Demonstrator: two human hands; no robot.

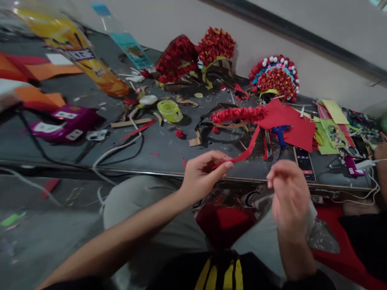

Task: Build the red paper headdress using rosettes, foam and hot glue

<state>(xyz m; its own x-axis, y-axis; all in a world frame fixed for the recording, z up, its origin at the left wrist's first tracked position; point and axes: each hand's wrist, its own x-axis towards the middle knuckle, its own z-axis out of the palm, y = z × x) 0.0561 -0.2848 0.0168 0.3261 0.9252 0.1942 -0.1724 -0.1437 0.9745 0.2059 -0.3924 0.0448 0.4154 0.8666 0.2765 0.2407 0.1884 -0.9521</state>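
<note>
head view: left hand (201,173) pinched red strip (250,148) between thumb and fingers, over near edge of table (167,147); strip ran far and right toward red sheet (298,128). right hand (288,197) blurred, fingers curled; could not tell if holding anything. step seemed strip handling; next move likely called for steady pinch, clear of blue glue gun (281,136).

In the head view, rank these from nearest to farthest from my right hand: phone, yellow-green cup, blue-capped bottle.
From the right hand:
1. Phone: just beyond it, slightly right.
2. Yellow-green cup: well to the left.
3. Blue-capped bottle: farther left and farther back.
</note>
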